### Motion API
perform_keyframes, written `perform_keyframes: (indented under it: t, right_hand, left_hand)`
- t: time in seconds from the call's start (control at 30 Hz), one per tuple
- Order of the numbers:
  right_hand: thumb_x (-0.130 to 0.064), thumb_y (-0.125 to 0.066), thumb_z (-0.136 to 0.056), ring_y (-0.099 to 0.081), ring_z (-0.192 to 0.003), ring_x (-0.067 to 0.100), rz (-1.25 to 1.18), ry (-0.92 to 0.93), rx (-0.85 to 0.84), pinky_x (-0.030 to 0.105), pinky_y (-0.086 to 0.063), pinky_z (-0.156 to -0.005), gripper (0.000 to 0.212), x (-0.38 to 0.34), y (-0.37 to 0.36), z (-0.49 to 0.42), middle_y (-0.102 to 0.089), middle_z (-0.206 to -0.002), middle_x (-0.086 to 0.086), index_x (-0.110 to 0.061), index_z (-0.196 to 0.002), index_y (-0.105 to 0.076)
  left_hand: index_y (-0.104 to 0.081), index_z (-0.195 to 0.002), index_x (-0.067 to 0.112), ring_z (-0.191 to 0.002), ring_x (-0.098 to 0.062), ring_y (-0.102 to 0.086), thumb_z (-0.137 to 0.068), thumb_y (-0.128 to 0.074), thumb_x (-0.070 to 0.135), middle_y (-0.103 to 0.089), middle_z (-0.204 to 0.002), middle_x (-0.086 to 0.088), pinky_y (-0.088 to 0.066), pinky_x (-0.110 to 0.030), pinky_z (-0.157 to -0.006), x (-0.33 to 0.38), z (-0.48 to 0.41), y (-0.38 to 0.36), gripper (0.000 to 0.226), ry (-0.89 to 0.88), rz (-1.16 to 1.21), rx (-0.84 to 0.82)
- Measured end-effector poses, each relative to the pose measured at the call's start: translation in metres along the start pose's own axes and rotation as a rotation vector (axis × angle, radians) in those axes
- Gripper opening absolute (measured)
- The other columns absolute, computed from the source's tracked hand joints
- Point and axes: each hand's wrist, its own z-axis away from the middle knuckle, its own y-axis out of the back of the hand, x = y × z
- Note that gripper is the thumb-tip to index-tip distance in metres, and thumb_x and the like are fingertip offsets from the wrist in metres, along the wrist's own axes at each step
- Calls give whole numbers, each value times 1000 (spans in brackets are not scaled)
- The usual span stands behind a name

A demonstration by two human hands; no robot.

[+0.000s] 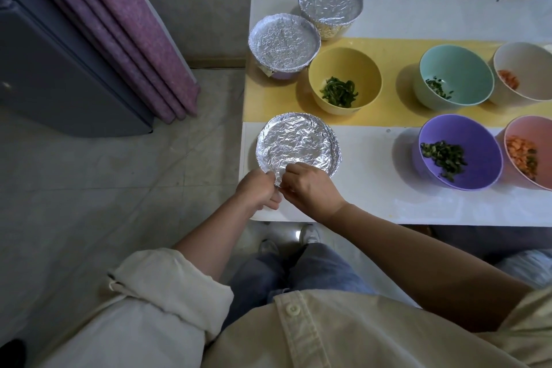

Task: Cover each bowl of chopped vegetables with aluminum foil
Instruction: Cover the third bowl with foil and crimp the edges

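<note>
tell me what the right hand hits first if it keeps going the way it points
The right hand would meet the nearest foil cover, whose near edge it pinches; the left hand is close beside, depth unclear.

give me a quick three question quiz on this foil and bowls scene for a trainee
1. How many bowls on the table are foil-covered? A two, B three, C five.
2. True or false: the left hand and right hand both pinch the foil at the near rim of the nearest covered bowl.
3. Fill in: the open bowl just behind that one is coloured ____.
Key: 1 B. 2 true. 3 yellow, the yellow bowl.
</note>
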Motion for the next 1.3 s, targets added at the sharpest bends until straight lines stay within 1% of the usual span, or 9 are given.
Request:
perform_keyframes:
  t: [0.1, 0.3, 0.43, 0.63, 0.83, 0.97, 1.07, 1.2, 1.3]
  right_hand:
    - [-13, -59, -80, -53, -56, 26, 12, -10, 6, 28, -35, -47, 23, -1, 0, 1, -51, -63, 7, -7, -59, -55]
    - [-30, -61, -84, -56, -64, 25, -9, 0, -48, 29, -41, -54, 23, 6, 6, 5, -57, -72, 6, -8, -75, -63]
    - [-12, -82, -71, -57, -62, 28, -7, -5, -72, 30, -43, -50, 22, 11, 11, 11, -56, -69, 7, -7, -69, -61]
    - [-5, -77, -72, -55, -58, 29, 17, 20, -62, 31, -43, -46, 21, 4, 2, 3, -54, -66, 8, -5, -61, -59]
    - [-6, -76, -75, -54, -57, 29, 23, 31, -56, 30, -41, -45, 23, 3, -2, 1, -53, -64, 9, -6, -60, -59]
    - [-5, -75, -74, -55, -58, 29, 19, 23, -63, 31, -43, -45, 20, 3, -1, 0, -53, -64, 9, -6, -60, -59]
    - [-6, -75, -73, -55, -56, 29, 24, 16, -69, 30, -41, -43, 21, 2, -1, -1, -52, -63, 8, -6, -60, -59]
    - [-10, -83, -69, -56, -57, 28, 12, 15, -62, 27, -38, -45, 22, 1, 1, -2, -54, -63, 8, -6, -62, -62]
    - [-14, -81, -71, -58, -65, 30, -12, 3, -80, 32, -46, -50, 21, 5, 5, 5, -57, -72, 10, -5, -74, -63]
  left_hand:
    - [-62, -86, 3, -56, -24, -64, -97, -35, 34, -72, -75, -14, -31, -24, -51, 1, 1, 1, 44, 48, -46, -22]
    - [-58, -84, 1, -69, -34, -72, -98, -32, 22, -73, -74, -18, -43, -27, -57, 2, -6, 4, 37, -8, -50, 37]
    - [-57, -84, 2, -69, -36, -72, -100, -33, 23, -73, -73, -19, -55, -36, -72, 2, -11, 14, 35, -32, -42, 58]
    - [-63, -96, -1, -61, -28, -70, -94, -42, 35, -72, -71, -11, -44, -25, -57, -3, -8, 8, 41, -12, -13, 173]
    - [-54, -110, -5, -63, -27, -67, -98, -37, 12, -70, -84, -21, -49, -24, -54, 1, -2, -3, 27, 17, 163, 133]
    - [-58, -92, 0, -57, -21, -61, -102, -38, 28, -66, -73, -14, -35, -24, -51, 3, 5, 1, 36, 49, 138, 38]
    - [-54, -91, 3, -53, -19, -61, -102, -34, 18, -65, -68, -11, -36, -18, -41, 1, 8, -1, 27, 24, 132, 14]
    - [-49, -94, -3, -69, -33, -68, -102, -33, 14, -67, -74, -21, -59, -36, -81, 3, 3, -1, 25, -22, 149, 56]
    - [-42, -101, 2, -73, -37, -68, -103, -33, 15, -65, -71, -20, -56, -44, -87, 6, 2, 6, 16, -25, 132, 72]
